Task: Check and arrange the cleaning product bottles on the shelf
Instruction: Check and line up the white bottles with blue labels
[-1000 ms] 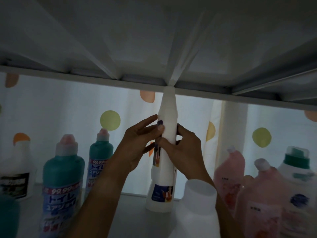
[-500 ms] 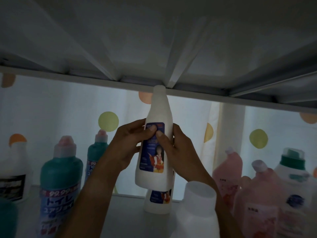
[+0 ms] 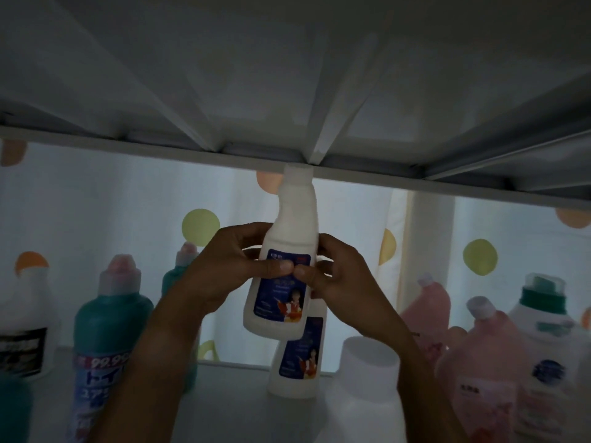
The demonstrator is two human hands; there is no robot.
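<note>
Bottles all along this shelf [image 3: 230, 410], and it's pretty dim so reading labels is hit and miss. Far left there's a white bottle with an orange cap [image 3: 24, 321] and a black label I can't make out. Next to it is a teal bottle [image 3: 108, 340] with a pale pink cap, its label showing "99.9%" in red and big Japanese characters below. A second teal bottle [image 3: 179, 282] sits behind it, mostly hidden by the left arm.

In the middle, both hands have hold of a white bottle [image 3: 287, 266], lifted clear of the shelf and tilted a bit, its cap right up by the edge of the shelf above [image 3: 128, 140]. The left hand [image 3: 230, 270] and right hand [image 3: 339, 279] wrap it from either side, thumbs meeting on the front of its blue label, which has a cartoon figure in orange; the text is too small to read. An identical white bottle [image 3: 299, 362] stands on the shelf just behind and below.

To the right is a plain white cap [image 3: 367, 372], then two pink bottles [image 3: 473, 378], lettering unreadable, and a white bottle with a green cap [image 3: 543, 346] with a round blue logo. A polka-dot curtain [image 3: 96, 203] hangs behind.
</note>
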